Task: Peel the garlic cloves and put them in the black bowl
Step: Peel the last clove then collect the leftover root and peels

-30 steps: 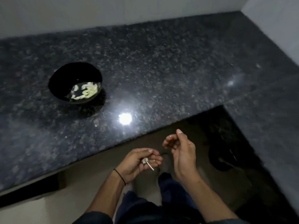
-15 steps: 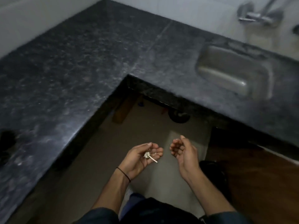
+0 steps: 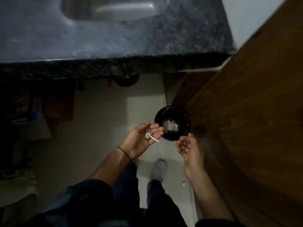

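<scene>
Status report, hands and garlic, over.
Left hand palm up, garlic stem scrap lying on it. Right hand empty, fingers loose. Both near black round container holding white scraps. Nothing blocking.

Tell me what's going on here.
A person stands at a dark stone counter with a steel sink, looking down. Their left hand is palm up, with a small pale garlic scrap resting in it, its stalk sticking out. The right hand is empty, fingers relaxed. Both hover over a black round container lower down, which holds a white heap.
</scene>
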The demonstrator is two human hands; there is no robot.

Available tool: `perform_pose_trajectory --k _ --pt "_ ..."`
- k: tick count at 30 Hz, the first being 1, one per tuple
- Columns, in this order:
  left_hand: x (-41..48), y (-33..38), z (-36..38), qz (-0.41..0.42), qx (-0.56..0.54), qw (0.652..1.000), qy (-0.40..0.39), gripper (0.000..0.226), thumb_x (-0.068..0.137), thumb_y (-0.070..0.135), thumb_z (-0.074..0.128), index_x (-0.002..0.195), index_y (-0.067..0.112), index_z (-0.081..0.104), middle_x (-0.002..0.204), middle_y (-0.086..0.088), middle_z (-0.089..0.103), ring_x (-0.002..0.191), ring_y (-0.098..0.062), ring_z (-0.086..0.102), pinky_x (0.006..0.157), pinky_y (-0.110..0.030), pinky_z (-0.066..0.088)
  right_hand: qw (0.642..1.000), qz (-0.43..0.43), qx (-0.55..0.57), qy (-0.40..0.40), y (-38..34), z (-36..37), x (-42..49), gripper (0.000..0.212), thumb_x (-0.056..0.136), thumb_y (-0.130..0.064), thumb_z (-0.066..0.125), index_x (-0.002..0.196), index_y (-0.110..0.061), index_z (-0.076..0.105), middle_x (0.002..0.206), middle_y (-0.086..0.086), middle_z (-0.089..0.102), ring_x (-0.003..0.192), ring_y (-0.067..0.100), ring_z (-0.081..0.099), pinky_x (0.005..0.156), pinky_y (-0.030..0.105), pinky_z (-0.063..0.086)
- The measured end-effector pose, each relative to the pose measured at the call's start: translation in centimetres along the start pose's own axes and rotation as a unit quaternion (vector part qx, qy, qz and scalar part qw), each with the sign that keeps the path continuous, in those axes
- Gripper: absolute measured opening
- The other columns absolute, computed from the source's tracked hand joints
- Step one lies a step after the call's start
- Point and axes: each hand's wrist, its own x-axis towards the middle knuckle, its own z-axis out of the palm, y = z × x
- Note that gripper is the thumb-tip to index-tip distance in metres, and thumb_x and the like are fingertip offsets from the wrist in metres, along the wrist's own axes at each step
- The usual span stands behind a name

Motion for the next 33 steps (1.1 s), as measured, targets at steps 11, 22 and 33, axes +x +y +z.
perform_pose_trajectory --k 11,22,33 --pt "22.6 -5.2 -6.4 -0.056 0.134 0.985 0.094 0.047 0.105 0.029 0.032 0.111 -0.006 0.063 0.111 -0.024 0.070 0.094 -0.028 0.071 0.088 -0.033 0.056 0.998 0.025 0.054 0.033 7.9 -2.8 17.7 0.028 0.103 -0.016 0.051 0.085 -0.006 0.071 0.078 0.009 0.073 0.080 0.024 0.069 0.075 0.034 0.053" --pt "40.9 -8.6 -13.6 -0.022 0.240 0.970 0.039 0.067 0.102 0.064 0.022 0.145 0.021 0.050 0.139 -0.004 0.061 0.130 -0.021 0.057 0.108 -0.037 0.044 0.997 -0.071 0.023 0.015 16.8 1.5 33.5 0.022 0.102 -0.013 0.055 0.116 -0.015 0.072 0.115 -0.005 0.073 0.109 0.004 0.067 0.090 0.019 0.051" --pt "40.6 -8.5 -10.2 -0.015 0.226 0.974 -0.005 0.056 0.106 0.050 0.025 0.153 0.021 0.036 0.152 0.003 0.048 0.137 -0.009 0.047 0.107 -0.028 0.041 0.996 -0.043 -0.082 0.017 20.3 4.6 41.4 0.048 0.108 -0.007 0.037 0.155 -0.006 0.028 0.161 0.013 0.030 0.147 0.028 0.032 0.113 0.015 0.030"
